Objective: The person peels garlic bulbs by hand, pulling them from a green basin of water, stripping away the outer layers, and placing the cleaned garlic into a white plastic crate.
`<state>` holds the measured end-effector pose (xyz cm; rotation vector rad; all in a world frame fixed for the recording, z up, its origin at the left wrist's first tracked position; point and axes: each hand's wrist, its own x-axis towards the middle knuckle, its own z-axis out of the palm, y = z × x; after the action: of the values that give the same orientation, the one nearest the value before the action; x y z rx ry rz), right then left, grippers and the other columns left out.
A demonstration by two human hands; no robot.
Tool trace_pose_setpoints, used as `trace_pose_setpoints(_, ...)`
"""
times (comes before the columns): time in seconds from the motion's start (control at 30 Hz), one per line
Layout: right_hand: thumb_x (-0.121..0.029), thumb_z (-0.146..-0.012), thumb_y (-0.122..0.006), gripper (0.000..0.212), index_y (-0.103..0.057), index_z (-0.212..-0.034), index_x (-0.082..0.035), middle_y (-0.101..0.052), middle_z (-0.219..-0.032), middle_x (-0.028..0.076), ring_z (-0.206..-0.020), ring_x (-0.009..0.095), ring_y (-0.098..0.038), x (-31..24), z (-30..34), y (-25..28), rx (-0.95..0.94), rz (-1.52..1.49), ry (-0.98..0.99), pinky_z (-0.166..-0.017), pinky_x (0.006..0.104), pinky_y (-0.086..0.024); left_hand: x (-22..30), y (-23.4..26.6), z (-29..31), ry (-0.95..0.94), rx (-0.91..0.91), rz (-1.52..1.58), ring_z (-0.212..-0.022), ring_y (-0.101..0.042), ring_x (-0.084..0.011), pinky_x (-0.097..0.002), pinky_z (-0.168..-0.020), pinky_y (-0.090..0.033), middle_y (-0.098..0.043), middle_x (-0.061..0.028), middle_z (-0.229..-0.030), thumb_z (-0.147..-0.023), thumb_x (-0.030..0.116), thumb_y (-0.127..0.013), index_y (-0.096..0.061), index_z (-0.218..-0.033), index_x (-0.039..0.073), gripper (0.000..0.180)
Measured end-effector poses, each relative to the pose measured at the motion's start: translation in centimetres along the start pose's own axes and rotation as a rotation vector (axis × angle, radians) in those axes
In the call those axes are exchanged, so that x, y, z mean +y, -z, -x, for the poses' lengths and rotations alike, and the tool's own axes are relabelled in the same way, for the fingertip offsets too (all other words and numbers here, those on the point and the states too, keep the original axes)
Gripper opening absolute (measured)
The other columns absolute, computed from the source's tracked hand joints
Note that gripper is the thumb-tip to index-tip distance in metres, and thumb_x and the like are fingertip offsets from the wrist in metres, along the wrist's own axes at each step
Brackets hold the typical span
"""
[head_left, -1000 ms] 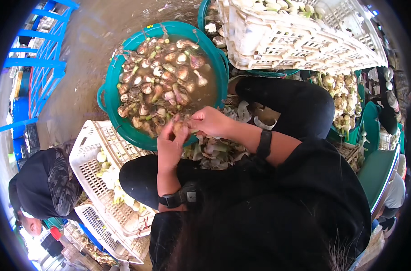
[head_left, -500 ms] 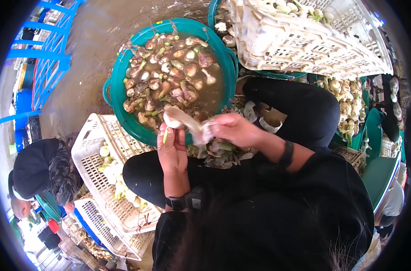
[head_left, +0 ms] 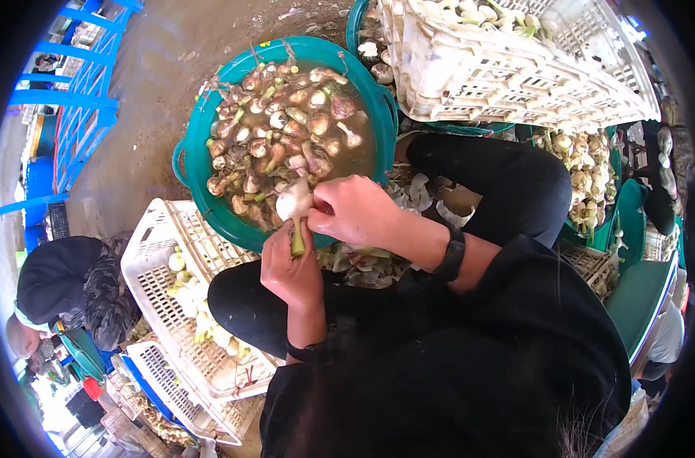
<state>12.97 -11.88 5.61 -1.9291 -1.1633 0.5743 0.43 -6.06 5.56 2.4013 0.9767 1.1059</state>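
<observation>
My left hand is closed round the green stem of a garlic bulb, which points up with its white, peeled-looking skin showing. My right hand pinches at the bulb's right side; its fingertips are partly hidden. Both hands are over the near rim of a green tub, where many muddy, unpeeled garlic bulbs lie in brown water. Stripped skins are heaped below my right hand, between my legs.
A white crate with peeled bulbs stands at my left, another crate with white bulbs at the upper right. A green tub of garlic is at the right. Another person sits at the far left, near blue railings.
My right hand has moved left onto the bulb; the strip of skin it was pulling away no longer shows. My left hand has shifted slightly right, and the stem now shows below the bulb.
</observation>
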Motion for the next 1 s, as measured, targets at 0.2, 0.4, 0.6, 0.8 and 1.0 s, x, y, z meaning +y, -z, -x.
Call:
trace_pose_setpoints(0.2,-0.016,-0.069,-0.052,0.016,-0.056,-0.063,-0.001,-0.054,-0.062,0.018,-0.057,0.035,-0.055,7.7,0.4,0.1,0.175,0.083,-0.286,-0.053,0.0391,-0.045,-1.6,1.0,0.1,1.086,0.009,0.871,-0.051,-0.049,-0.0099,-0.0229,-0.047,-0.041,-0.054,-0.0022,-0.062,-0.077,0.019,-0.064,-0.06,-0.081,0.003,0.017)
trace_pose_setpoints(0.4,-0.033,-0.077,-0.055,0.029,-0.06,-0.069,-0.005,-0.057,-0.065,0.017,-0.065,0.034,-0.057,4.8,2.3,1.2,-0.83,0.36,-0.066,-0.057,0.0418,-0.044,-7.0,3.6,0.0,1.639,-0.273,1.757,-0.043,-0.035,-0.006,-0.0211,-0.041,-0.031,-0.04,0.0052,-0.052,-0.084,0.037,-0.041,-0.052,-0.078,0.01,0.029)
trace_pose_setpoints(0.6,-0.034,-0.077,-0.056,0.029,-0.06,-0.094,-0.011,-0.06,-0.088,0.016,-0.077,0.033,-0.059,10.8,-4.8,-2.8,-0.058,0.415,-0.144,-0.066,0.0437,-0.046,-8.4,11.2,0.6,1.114,0.707,1.985,-0.067,-0.054,-0.0174,-0.0285,-0.062,-0.046,-0.056,-0.0084,-0.074,-0.071,0.029,-0.059,-0.054,-0.078,0.0,0.031)
trace_pose_setpoints(0.8,-0.023,-0.074,-0.06,0.024,-0.059,-0.093,-0.008,-0.061,-0.082,0.016,-0.075,0.03,-0.06,22.2,-9.9,-9.1,-0.258,0.555,-0.154,-0.066,0.0413,-0.047,-7.5,6.5,0.2,1.102,0.141,1.43,-0.078,-0.053,-0.019,-0.0298,-0.063,-0.044,-0.054,-0.0099,-0.096,-0.084,0.043,-0.043,-0.049,-0.101,0.003,0.043)
trace_pose_setpoints(1.0,-0.017,-0.078,-0.048,0.017,-0.058,-0.076,-0.003,-0.06,-0.079,0.016,-0.074,0.032,-0.058,6.9,-3.2,-6.6,-0.31,-0.364,0.037,-0.063,0.0396,-0.046,-4.3,-5.3,0.9,0.35,-0.465,-0.002,-0.096,-0.052,-0.0367,-0.0416,-0.074,-0.043,-0.05,-0.0226,-0.11,-0.086,0.042,-0.044,-0.043,-0.114,0.006,0.046)
